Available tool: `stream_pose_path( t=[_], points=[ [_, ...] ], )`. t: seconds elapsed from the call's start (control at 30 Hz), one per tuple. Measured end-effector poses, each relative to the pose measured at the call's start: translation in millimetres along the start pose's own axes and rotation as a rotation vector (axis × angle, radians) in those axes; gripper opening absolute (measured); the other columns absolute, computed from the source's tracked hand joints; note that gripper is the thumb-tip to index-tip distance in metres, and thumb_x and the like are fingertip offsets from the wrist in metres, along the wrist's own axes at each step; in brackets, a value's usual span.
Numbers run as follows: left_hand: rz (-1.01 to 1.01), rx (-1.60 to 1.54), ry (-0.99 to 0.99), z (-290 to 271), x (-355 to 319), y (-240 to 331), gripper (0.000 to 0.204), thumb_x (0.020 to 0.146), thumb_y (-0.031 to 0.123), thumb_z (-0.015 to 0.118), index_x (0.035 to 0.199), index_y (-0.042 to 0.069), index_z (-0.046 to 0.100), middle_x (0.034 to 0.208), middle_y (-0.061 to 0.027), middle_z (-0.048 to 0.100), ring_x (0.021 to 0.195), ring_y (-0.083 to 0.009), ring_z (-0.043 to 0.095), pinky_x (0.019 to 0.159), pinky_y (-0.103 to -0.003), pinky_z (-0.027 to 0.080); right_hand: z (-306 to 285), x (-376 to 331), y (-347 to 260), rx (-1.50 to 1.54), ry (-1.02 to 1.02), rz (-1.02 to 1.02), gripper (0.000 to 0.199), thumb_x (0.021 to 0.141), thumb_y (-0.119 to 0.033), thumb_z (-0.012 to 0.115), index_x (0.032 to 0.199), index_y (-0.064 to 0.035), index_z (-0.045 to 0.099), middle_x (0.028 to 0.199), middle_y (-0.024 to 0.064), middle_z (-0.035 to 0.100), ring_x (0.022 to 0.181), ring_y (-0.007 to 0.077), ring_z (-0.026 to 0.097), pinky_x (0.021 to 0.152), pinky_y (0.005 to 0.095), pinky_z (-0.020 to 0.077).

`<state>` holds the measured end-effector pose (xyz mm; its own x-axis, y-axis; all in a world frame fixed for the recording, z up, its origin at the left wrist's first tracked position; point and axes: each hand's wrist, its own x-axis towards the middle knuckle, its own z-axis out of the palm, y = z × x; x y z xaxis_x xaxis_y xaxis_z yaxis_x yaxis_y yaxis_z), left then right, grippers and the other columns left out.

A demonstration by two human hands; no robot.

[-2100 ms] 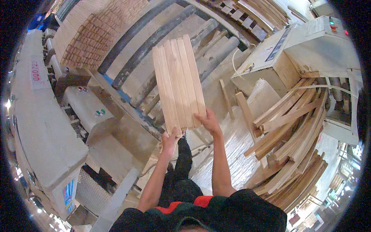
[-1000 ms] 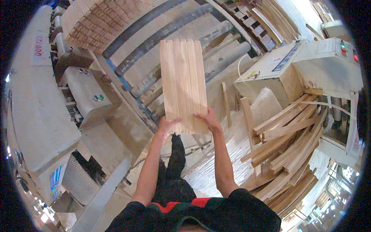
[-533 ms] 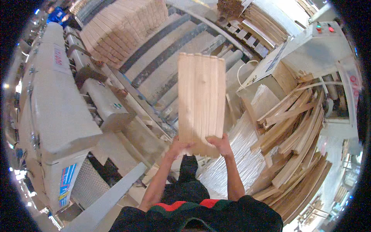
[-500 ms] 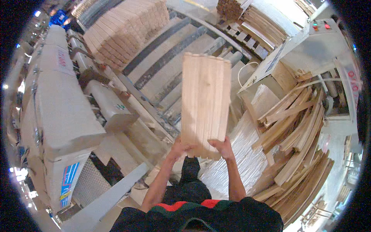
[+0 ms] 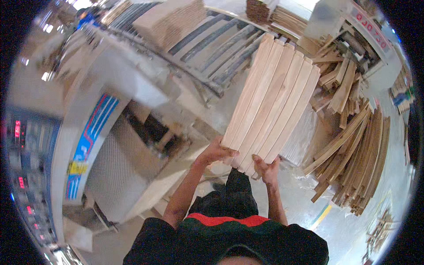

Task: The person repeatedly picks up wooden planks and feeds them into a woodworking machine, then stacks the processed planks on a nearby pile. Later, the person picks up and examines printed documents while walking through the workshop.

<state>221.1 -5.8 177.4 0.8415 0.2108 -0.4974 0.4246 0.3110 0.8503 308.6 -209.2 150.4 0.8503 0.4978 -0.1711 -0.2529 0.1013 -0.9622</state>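
Observation:
Both hands grip a bundle of pale wooden strips [image 5: 276, 99] lying side by side like a panel, held out in front of my body. Several strips make it up, and their far ends are uneven. My left hand [image 5: 216, 151] closes round the near left corner, thumb on top. At the near right corner my right hand [image 5: 266, 168] is closed the same way, its thumb over the top face. The fingers underneath are hidden by the wood.
To the left stands a large machine with a blue striped panel [image 5: 95, 132] and a control board [image 5: 31, 172] with red displays. Rollers [image 5: 212, 42] and a stack of wood [image 5: 170, 22] lie ahead. A heap of wooden strips [image 5: 353, 154] fills the right side.
My view has swung left, bringing the control board in. The bundle now tilts to the right and shows more of its top face; both hands have kept their grip.

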Motion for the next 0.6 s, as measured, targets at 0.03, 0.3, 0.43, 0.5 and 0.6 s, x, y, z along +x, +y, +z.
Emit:
stream_pose_path(
  t=[0.03,0.3,0.43,0.5,0.6],
  points=[
    [-0.023,0.058,0.005,-3.6,-19.4,-14.7,0.057,0.062,0.020,0.083,0.110,0.002,0.058,0.098,-0.0078,0.064,0.089,-0.0145,0.060,0.079,-0.031,0.048,3.8,-19.7,-2.4,0.010,-0.049,0.025,0.020,0.076,-0.003,0.069,0.094,0.0025,0.063,0.085,0.0080,0.065,0.070,0.0128,0.060,0.059,0.0245,0.0496],
    [0.170,-0.178,0.341,-8.5,-190.0,-167.8,0.073,0.061,0.020,0.084,0.121,0.002,0.046,0.112,-0.0107,0.059,0.100,-0.0187,0.057,0.086,-0.034,0.048,19.8,-152.9,34.2,-0.328,-0.425,0.038,0.026,0.075,-0.013,0.072,0.095,0.0011,0.063,0.086,0.0051,0.066,0.077,0.0128,0.060,0.068,0.0292,0.0496],
    [0.207,-0.075,0.633,-8.4,-254.6,-197.7,0.077,0.064,0.018,0.082,0.126,0.000,0.039,0.112,-0.0115,0.059,0.103,-0.0224,0.056,0.087,-0.038,0.048,69.8,-172.1,39.3,-0.292,-0.702,0.127,0.032,0.073,-0.017,0.074,0.097,0.0001,0.063,0.088,0.0057,0.066,0.080,0.0123,0.060,0.070,0.0302,0.0498],
    [0.144,-0.190,0.685,-22.7,-278.4,-251.1,0.078,0.067,0.015,0.078,0.129,0.003,0.032,0.120,-0.0109,0.052,0.107,-0.0244,0.054,0.088,-0.039,0.049,95.4,-169.5,50.6,-0.471,-0.887,0.117,0.037,0.072,-0.018,0.075,0.100,0.0013,0.061,0.091,0.0069,0.066,0.081,0.0139,0.061,0.072,0.0313,0.0505],
    [0.161,-0.449,0.825,-26.6,-297.9,-259.4,0.060,0.071,0.012,0.075,0.121,0.001,0.043,0.113,-0.0120,0.056,0.098,-0.0231,0.058,0.077,-0.037,0.053,142.2,-166.8,71.7,-0.286,-0.967,0.433,0.040,0.071,-0.018,0.075,0.102,0.0020,0.061,0.093,0.0075,0.065,0.082,0.0138,0.060,0.073,0.0322,0.0508]
  ],
)
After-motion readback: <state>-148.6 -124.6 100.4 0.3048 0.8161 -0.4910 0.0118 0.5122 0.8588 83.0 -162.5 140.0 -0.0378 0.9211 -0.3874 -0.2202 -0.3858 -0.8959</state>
